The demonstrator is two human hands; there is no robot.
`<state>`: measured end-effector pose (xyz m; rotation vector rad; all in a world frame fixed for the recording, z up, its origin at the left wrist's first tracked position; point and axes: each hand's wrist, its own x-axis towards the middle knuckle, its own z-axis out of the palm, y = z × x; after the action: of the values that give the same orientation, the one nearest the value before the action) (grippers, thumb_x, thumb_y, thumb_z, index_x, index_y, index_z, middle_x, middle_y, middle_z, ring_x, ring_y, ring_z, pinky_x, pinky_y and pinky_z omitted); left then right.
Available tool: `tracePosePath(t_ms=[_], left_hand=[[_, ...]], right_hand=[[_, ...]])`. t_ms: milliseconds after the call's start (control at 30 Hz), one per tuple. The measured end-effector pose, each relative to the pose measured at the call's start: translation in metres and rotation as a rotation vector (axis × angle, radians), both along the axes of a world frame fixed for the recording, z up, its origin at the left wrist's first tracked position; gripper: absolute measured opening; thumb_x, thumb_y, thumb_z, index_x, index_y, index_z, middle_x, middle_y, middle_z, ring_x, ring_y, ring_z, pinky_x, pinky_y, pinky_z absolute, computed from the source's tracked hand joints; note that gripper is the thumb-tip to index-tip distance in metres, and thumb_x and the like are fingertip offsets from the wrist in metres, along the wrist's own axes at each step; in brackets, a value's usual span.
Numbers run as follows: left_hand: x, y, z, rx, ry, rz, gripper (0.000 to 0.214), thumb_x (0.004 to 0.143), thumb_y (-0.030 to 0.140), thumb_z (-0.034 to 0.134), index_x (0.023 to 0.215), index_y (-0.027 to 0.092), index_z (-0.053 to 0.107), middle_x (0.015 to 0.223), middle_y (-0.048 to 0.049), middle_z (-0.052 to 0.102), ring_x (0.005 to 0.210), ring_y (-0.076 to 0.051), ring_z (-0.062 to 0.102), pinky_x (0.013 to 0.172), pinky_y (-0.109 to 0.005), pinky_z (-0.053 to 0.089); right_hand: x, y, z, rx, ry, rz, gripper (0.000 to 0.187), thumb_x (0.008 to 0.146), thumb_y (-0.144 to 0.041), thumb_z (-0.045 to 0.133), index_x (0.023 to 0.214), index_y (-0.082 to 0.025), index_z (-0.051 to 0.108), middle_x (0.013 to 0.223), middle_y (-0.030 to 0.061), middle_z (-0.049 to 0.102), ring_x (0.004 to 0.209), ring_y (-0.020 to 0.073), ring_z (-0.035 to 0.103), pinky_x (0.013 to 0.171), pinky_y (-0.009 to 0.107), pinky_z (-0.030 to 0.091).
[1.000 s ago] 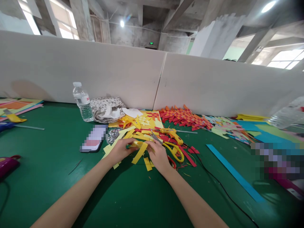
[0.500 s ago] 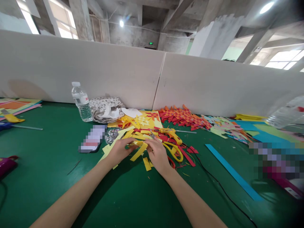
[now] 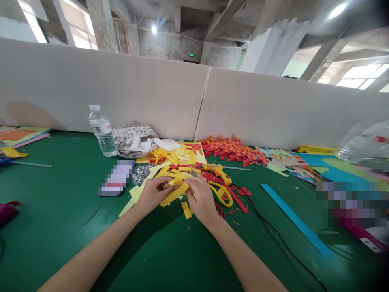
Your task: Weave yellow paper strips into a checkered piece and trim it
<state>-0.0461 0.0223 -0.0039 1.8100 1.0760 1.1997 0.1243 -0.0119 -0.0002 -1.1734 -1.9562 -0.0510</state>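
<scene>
A green table (image 3: pixel 170 259) spreads under the fingers, its surface open between the forearms on the near side; a white partition (image 3: pixel 136 89) walls its far edge. Beyond the fingers to the left stands a water bottle (image 3: pixel 105 136); a blue paper strip (image 3: pixel 293 217) lies well to their right, green tabletop between. The left hand (image 3: pixel 152 196) curls, thumb and fingertips nearly meeting on a yellow paper strip (image 3: pixel 174 194); the right hand (image 3: pixel 200 198) pinches its other end, fingertips partly hidden. The strip slants between them, above paper scraps crowding their far side. Yellow-handled scissors (image 3: pixel 231 198) lie just right of the right fingers.
</scene>
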Motion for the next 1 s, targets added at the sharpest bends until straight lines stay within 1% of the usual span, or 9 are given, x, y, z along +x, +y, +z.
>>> tracePosePath(t_ms=[133, 233, 333, 433, 567, 700, 767, 900, 1000], left_hand=[[0.0026, 0.0032, 0.0001, -0.275, -0.242, -0.024, 0.023, 0.061, 0.036, 0.069, 0.068, 0.017, 0.059, 0.058, 0.0045, 0.054, 0.048, -0.007, 0.046, 0.044, -0.018, 0.035], [0.0007, 0.0064, -0.0012, -0.509, -0.387, -0.055, 0.029, 0.056, 0.036, 0.071, 0.073, 0.017, 0.058, 0.062, 0.0035, 0.058, 0.052, -0.01, 0.054, 0.049, -0.02, 0.042], [-0.0008, 0.0069, -0.0022, -0.599, -0.398, -0.019, 0.031, 0.053, 0.034, 0.074, 0.072, 0.017, 0.057, 0.066, 0.0029, 0.059, 0.056, -0.011, 0.056, 0.05, -0.019, 0.042], [0.0003, 0.0052, -0.0025, -0.597, -0.353, -0.005, 0.03, 0.052, 0.035, 0.074, 0.069, 0.016, 0.057, 0.066, 0.0028, 0.058, 0.059, -0.011, 0.057, 0.051, -0.018, 0.041], [0.0019, 0.0034, -0.0017, -0.539, -0.311, 0.028, 0.034, 0.05, 0.039, 0.074, 0.068, 0.016, 0.057, 0.061, 0.0022, 0.057, 0.056, -0.013, 0.057, 0.046, -0.019, 0.038], [0.0003, 0.0035, 0.0003, -0.485, -0.314, 0.024, 0.034, 0.052, 0.039, 0.073, 0.073, 0.017, 0.058, 0.06, 0.0041, 0.056, 0.049, -0.01, 0.052, 0.041, -0.018, 0.033], [-0.0005, 0.0036, 0.0009, -0.456, -0.314, 0.031, 0.034, 0.053, 0.039, 0.073, 0.074, 0.017, 0.058, 0.06, 0.0047, 0.056, 0.046, -0.009, 0.05, 0.04, -0.018, 0.032], [-0.0013, 0.0035, 0.0007, -0.409, -0.327, 0.044, 0.037, 0.055, 0.042, 0.072, 0.077, 0.016, 0.059, 0.062, 0.0028, 0.057, 0.05, -0.01, 0.051, 0.043, -0.018, 0.035], [-0.0023, 0.0051, 0.0002, -0.401, -0.387, 0.073, 0.036, 0.056, 0.04, 0.071, 0.08, 0.016, 0.06, 0.067, 0.0011, 0.06, 0.057, -0.012, 0.055, 0.049, -0.019, 0.041]], right_hand=[[-0.0015, -0.0013, 0.0009, -0.172, 0.205, -0.042, 0.031, 0.082, -0.023, 0.047, 0.113, -0.022, 0.053, 0.105, 0.0071, 0.062, 0.097, 0.0218, 0.056, 0.091, 0.042, 0.04], [-0.0012, -0.0002, 0.0014, -0.304, 0.436, -0.061, 0.029, 0.084, -0.033, 0.046, 0.111, -0.022, 0.053, 0.107, 0.0075, 0.061, 0.099, 0.0222, 0.056, 0.084, 0.037, 0.045], [-0.0006, 0.0013, 0.0025, -0.293, 0.587, -0.091, 0.028, 0.082, -0.035, 0.049, 0.107, -0.021, 0.053, 0.105, 0.0072, 0.061, 0.097, 0.0207, 0.057, 0.083, 0.035, 0.045], [-0.002, -0.0002, 0.0046, -0.174, 0.6, -0.127, 0.03, 0.078, -0.032, 0.054, 0.107, -0.021, 0.051, 0.103, 0.0069, 0.06, 0.093, 0.0188, 0.056, 0.08, 0.033, 0.045], [-0.0057, -0.0049, 0.0066, -0.081, 0.45, -0.155, 0.028, 0.074, -0.034, 0.059, 0.098, -0.021, 0.053, 0.083, 0.0033, 0.061, 0.077, 0.0166, 0.056, 0.074, 0.031, 0.045], [-0.0072, -0.0054, 0.0044, -0.162, 0.224, -0.189, 0.029, 0.069, -0.041, 0.062, 0.089, -0.02, 0.055, 0.056, -0.0035, 0.057, 0.056, 0.0149, 0.053, 0.071, 0.033, 0.043], [-0.0071, -0.0045, 0.0025, -0.227, 0.181, -0.167, 0.03, 0.07, -0.04, 0.061, 0.092, -0.021, 0.055, 0.053, -0.0048, 0.057, 0.051, 0.0146, 0.052, 0.07, 0.033, 0.042], [-0.0074, -0.0043, 0.0016, -0.255, 0.225, -0.085, 0.021, 0.078, -0.033, 0.054, 0.096, -0.023, 0.054, 0.059, -0.0028, 0.061, 0.056, 0.0159, 0.055, 0.069, 0.032, 0.042], [-0.0055, -0.0032, 0.0034, -0.255, 0.391, -0.098, 0.02, 0.08, -0.034, 0.052, 0.095, -0.022, 0.053, 0.063, -0.0014, 0.061, 0.059, 0.0157, 0.056, 0.064, 0.03, 0.044]])
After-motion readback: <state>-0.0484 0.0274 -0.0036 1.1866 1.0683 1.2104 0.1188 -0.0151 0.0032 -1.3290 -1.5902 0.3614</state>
